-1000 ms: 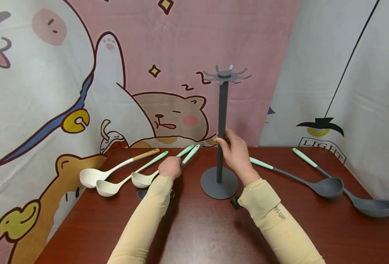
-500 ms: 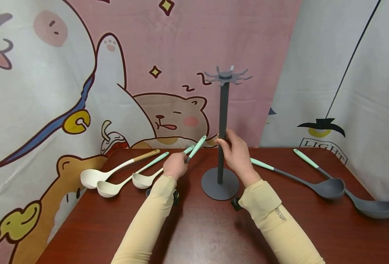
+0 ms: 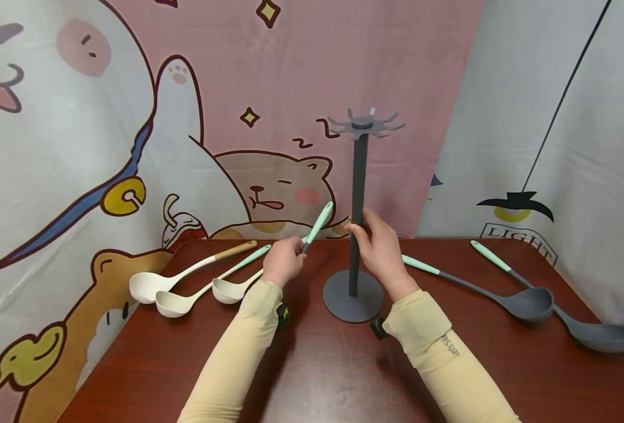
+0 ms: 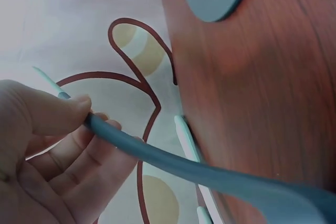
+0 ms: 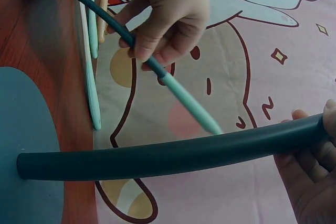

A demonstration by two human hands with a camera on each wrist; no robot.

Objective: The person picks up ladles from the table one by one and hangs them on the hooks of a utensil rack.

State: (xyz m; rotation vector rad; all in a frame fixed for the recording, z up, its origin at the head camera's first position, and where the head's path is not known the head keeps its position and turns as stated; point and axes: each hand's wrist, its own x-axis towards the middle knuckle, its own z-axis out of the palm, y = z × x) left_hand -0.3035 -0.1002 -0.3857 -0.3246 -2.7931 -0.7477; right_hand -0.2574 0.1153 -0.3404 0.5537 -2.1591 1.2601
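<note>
Your left hand pinches the dark grey shaft of a ladle between thumb and fingers, just below its mint handle. That ladle slants, with the handle rising toward the far right, near the stand but apart from it; your left forearm hides its bowl in the head view, so you cannot tell whether the bowl touches the table. Your right hand grips the stand's post below its middle, thumb on one side and fingers around the other. The stand is upright, its round base flat on the table and its pronged top above your hands. To your left lie a white ladle with a tan handle, a cream ladle with a mint handle, and a third pale ladle, partly behind your left hand. To your right lie two grey ladles with mint handles, crossing each other.
</note>
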